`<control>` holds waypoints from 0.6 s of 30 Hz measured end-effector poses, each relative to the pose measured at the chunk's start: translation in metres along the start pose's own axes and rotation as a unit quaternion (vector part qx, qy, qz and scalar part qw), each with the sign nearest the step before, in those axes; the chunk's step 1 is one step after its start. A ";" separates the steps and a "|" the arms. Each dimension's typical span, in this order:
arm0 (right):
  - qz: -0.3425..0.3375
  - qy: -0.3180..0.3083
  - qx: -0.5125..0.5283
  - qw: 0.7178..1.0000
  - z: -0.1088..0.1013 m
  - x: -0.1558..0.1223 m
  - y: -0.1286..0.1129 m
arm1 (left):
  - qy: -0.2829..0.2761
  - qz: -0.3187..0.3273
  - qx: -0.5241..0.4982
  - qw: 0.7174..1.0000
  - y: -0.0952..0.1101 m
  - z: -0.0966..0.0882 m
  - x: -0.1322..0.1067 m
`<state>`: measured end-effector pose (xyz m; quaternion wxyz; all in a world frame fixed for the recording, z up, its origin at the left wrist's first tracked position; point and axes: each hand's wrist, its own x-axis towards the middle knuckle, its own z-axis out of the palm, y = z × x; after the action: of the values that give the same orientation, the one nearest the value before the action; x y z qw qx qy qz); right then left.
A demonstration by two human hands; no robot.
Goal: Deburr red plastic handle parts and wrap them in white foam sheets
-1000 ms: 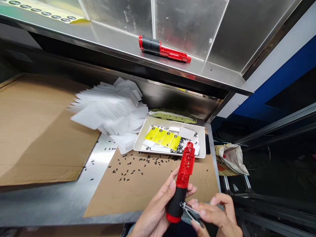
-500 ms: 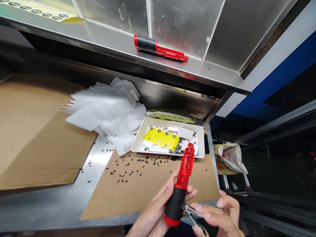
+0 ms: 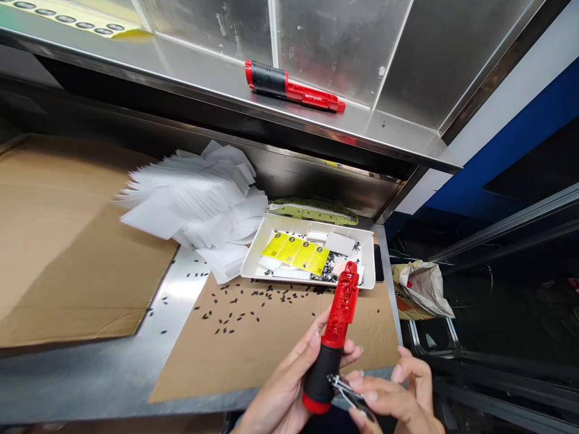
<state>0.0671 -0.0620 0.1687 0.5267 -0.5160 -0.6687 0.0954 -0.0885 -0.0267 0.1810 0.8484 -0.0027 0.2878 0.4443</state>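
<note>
My left hand [image 3: 289, 386] is wrapped round a red and black plastic tool handle [image 3: 332, 337], gripping its black end with the red ribbed part pointing up and away. My right hand [image 3: 398, 398] pinches a small metal clipper-like tool [image 3: 346, 389] whose tip touches the black grip near its red end cap. Both hands are low at the front edge of the bench, over a sheet of cardboard [image 3: 253, 349].
A white tray [image 3: 368, 256] with yellow labels [image 3: 296, 252] and small black bits sits behind the hands. Black bits are scattered on the cardboard. A pile of white bags [image 3: 194, 196] lies left. A second red and black handle [image 3: 292, 87] lies on the steel shelf.
The hands and handle have stayed nearly still. The metal tool shifted slightly against the black grip, and the view moved a little.
</note>
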 end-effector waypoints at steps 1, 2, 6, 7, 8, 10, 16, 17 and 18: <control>-0.004 -0.004 0.007 1.000 -0.002 0.001 0.003 | -0.004 -0.003 -0.001 1.000 0.000 0.001 0.000; -0.009 -0.008 0.018 1.000 -0.004 0.001 0.008 | -0.007 -0.007 -0.006 1.000 0.001 0.002 0.000; -0.009 0.018 0.083 0.996 -0.011 0.001 0.022 | 0.020 -0.014 -0.022 0.999 0.000 0.006 -0.002; 0.003 0.037 0.089 0.995 -0.011 0.000 0.023 | 0.027 -0.016 -0.026 0.999 0.000 0.006 -0.001; 0.015 0.052 0.086 0.995 -0.010 -0.001 0.022 | 0.030 -0.018 -0.030 0.999 -0.001 0.005 -0.001; 0.025 0.057 0.063 0.996 -0.006 -0.004 0.016 | 0.027 -0.023 -0.046 0.998 -0.002 0.002 0.001; -0.003 0.017 0.033 0.999 0.004 -0.007 0.003 | 0.021 -0.017 -0.041 0.999 0.001 0.004 0.000; -0.003 0.014 0.027 1.000 0.004 -0.007 0.004 | 0.022 -0.016 -0.036 0.999 0.001 0.006 0.000; -0.003 0.011 0.022 1.000 0.003 -0.006 0.004 | 0.023 -0.017 -0.032 0.999 0.002 0.007 -0.001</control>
<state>0.0660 -0.0640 0.1608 0.5456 -0.5037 -0.6619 0.1025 -0.0867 -0.0246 0.1874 0.8482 -0.0453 0.2928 0.4390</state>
